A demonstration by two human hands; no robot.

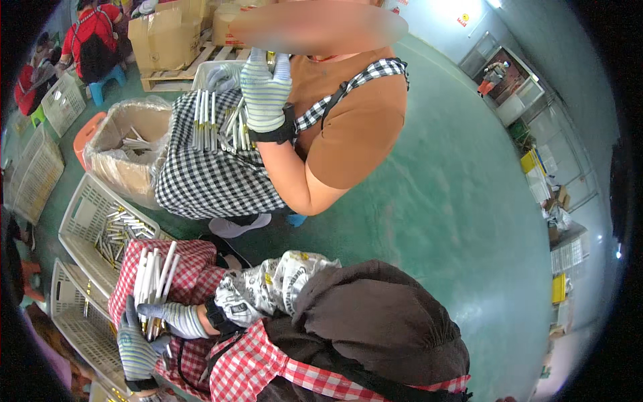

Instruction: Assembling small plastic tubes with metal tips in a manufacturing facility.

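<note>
Neither my left hand nor my right hand shows in the picture. Closest below is a co-worker in a dark cap (382, 321) and a red checked apron (248, 368). That person's striped gloves (137, 348) grip a bundle of slim white sticks (155, 275) with gold ends, held upright over the lap. Beyond sits a second co-worker in a brown shirt (365, 127) and a black-and-white checked apron (214, 191). One striped glove (264, 90) of theirs is raised, pinching a small gold piece. More white-and-gold sticks (205, 120) rest on their lap.
Plastic crates (77, 218) with loose sticks stand at the left, near a plastic-lined carton (107, 161). Cardboard boxes (161, 43) sit on a wooden pallet (174, 79) behind. Green floor (455, 187) stretches right towards shelving and crates (568, 254). Other people work at the far left.
</note>
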